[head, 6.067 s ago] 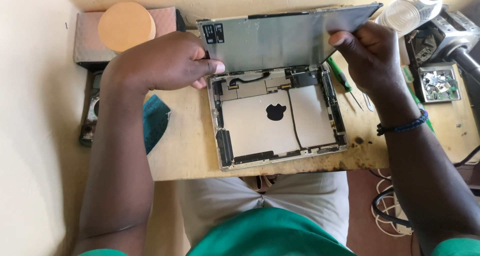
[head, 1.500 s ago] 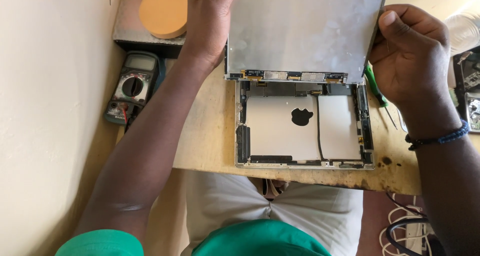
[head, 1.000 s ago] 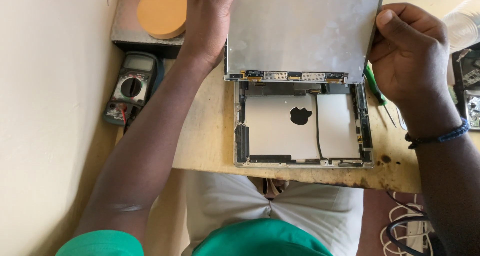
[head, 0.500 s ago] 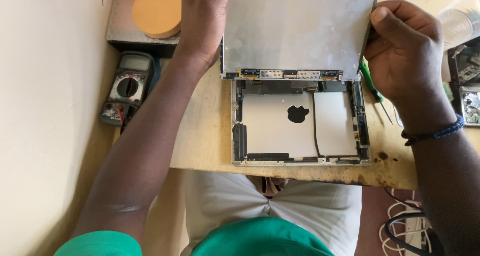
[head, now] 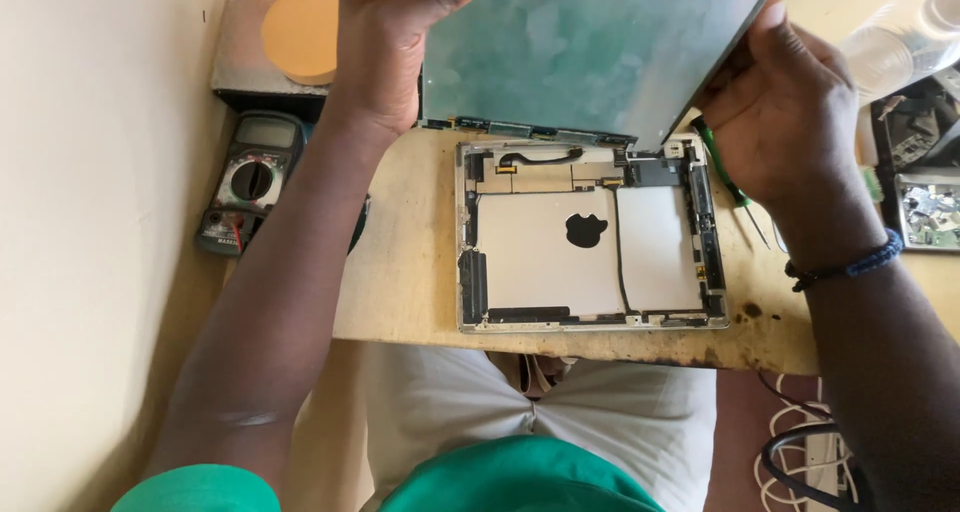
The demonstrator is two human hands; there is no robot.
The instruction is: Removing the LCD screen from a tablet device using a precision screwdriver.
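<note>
An opened tablet shell (head: 590,317) lies flat on the wooden bench, its silver inner back, black side parts and thin cables exposed. Above it I hold the detached screen panel (head: 590,47) tilted up, its lower edge resting just over the shell's far rim. My left hand (head: 385,42) grips the panel's left edge. My right hand (head: 785,112) grips its right edge, a blue bead bracelet on that wrist. The panel's underside looks greenish-grey and hides the bench behind it.
A grey multimeter (head: 250,182) lies left of my left arm. Behind it a round orange pad (head: 300,32) sits on a grey box. A green-handled screwdriver (head: 730,187) lies right of the shell. A clear plastic bottle (head: 895,42) and electronic parts (head: 930,207) crowd the right. Wooden bench edge (head: 560,342) runs near my lap.
The screen panel has been lifted from a low angle to steeply upright over the shell; in the last half second it tipped further, and its underside now looks greenish. Both hands kept their grip.
</note>
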